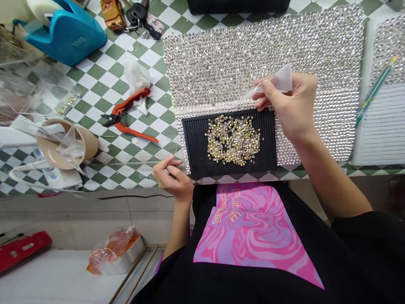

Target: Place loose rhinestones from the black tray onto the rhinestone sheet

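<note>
Checkered counter (160, 95): translucent wrapper (283, 80) pinched by right hand (292, 103) near far edge of black tray (268, 141), whose loose stones (241, 145) could be spilled if it were bumped by loosely curled left hand (174, 179) alongside; rhinestone sheet (221, 63) spread beneath.

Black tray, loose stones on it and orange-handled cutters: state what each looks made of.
Black tray: probably matte plastic or rubber, evenly ridged. Loose stones: glass or acrylic, perhaps; clear ones glitter, others look metallic gold. Cutters: likely metal blades, dark; handles smooth orange, plastic or coated.
</note>
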A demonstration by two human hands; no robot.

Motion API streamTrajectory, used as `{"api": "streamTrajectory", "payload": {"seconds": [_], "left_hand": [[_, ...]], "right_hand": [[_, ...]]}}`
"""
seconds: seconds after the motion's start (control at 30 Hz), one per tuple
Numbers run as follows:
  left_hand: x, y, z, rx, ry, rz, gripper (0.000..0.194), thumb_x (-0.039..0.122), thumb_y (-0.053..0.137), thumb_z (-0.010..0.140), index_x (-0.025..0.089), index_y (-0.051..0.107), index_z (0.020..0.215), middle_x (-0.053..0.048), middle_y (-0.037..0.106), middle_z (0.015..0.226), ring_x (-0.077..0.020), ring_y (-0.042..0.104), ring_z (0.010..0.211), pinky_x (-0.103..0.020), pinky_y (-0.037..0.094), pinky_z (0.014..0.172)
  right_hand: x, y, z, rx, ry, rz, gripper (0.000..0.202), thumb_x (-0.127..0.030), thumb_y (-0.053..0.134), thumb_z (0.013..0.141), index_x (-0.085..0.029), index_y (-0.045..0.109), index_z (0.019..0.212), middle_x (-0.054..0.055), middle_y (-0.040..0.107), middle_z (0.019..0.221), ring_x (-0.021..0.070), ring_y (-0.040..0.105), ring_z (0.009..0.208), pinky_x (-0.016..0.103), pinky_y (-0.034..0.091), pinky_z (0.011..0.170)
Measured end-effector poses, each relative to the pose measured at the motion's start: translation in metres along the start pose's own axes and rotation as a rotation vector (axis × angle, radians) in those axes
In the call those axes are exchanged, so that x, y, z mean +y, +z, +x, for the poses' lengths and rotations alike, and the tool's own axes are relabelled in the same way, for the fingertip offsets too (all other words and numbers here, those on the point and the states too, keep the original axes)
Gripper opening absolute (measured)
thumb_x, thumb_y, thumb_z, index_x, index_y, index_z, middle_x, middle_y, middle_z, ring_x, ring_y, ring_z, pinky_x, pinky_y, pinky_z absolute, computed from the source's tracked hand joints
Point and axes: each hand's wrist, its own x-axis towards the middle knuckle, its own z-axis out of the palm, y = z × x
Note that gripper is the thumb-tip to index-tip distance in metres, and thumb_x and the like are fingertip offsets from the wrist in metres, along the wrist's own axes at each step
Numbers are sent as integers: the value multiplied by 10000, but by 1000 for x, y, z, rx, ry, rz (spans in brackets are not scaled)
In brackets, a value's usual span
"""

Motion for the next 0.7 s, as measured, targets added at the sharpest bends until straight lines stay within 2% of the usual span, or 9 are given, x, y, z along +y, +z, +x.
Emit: {"api": "streamTrajectory", "payload": {"seconds": [0.17,0.43,0.7], "left_hand": [[0,1,0,7,-3,-6,296,324,348,997,179,606,985,-58,612,793,-190,612,741,-394,500,817],[-1,1,0,-3,-11,5,294,314,336,981,167,590,993,-50,596,810,-181,607,747,-389,497,829],[-2,1,0,10,9,-4,287,289,350,980,150,601,987,-32,604,794,-160,603,744,-357,488,828]], "right_hand": [[3,-2,0,14,-75,81,189,-351,722,841,-177,712,768,36,708,709,113,637,554,261,504,531],[5,-5,1,32,-52,46,173,-327,725,847,-167,712,783,31,706,688,90,633,547,224,513,527],[7,-9,0,17,-51,39,220,-388,732,838,-181,700,774,36,715,712,86,623,550,230,494,524]]}}
